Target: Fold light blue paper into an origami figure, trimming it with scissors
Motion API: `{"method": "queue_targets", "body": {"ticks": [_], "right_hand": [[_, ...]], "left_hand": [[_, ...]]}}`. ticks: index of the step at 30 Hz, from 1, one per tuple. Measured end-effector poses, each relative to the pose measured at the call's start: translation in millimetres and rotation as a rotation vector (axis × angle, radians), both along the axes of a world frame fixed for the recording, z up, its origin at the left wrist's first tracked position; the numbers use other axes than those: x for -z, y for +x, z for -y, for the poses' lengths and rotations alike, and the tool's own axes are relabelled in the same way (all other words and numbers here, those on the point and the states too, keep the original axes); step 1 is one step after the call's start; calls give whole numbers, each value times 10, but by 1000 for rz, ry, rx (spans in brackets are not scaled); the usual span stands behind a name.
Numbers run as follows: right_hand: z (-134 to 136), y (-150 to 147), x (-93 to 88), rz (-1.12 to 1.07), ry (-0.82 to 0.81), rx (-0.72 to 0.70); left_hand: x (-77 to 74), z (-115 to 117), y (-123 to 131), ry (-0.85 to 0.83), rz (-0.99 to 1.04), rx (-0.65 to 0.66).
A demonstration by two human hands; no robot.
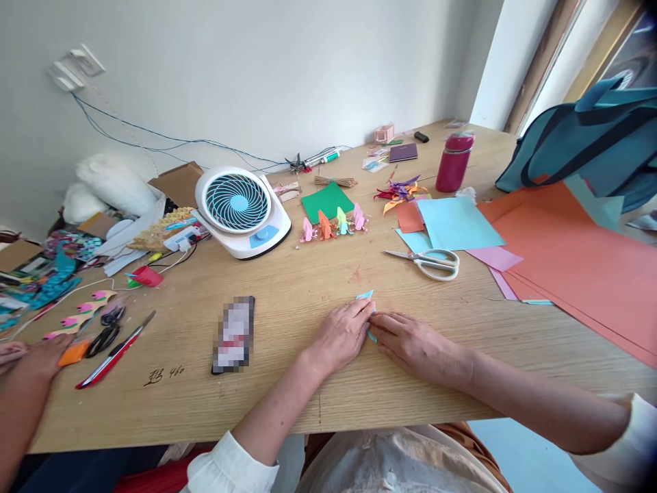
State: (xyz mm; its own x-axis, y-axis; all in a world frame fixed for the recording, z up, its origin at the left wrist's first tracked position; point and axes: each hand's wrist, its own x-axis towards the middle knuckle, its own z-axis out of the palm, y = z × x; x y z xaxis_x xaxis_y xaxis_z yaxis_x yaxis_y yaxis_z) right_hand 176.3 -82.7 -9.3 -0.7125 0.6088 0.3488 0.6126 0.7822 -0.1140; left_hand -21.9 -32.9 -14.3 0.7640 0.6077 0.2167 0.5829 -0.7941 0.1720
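Observation:
My left hand and my right hand lie side by side on the wooden table, fingers pressed down on a small light blue folded paper. Only a corner of the paper shows beyond my fingertips and a sliver between the hands; the rest is hidden under them. White-handled scissors lie just beyond my right hand. A row of small folded paper figures in pink, orange and green stands farther back by a green sheet.
A white desk fan, a phone, a red bottle, orange sheets, a light blue sheet and a teal bag are on the table. Another person's hand rests at left near black scissors and a red knife.

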Motion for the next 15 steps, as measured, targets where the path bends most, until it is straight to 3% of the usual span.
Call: {"method": "queue_targets", "body": {"ticks": [8, 15], "right_hand": [[18, 12, 84, -52, 6, -2], [27, 13, 95, -93, 28, -3]], "left_hand": [[104, 43, 74, 64, 9, -62], [90, 50, 91, 94, 37, -42]]}}
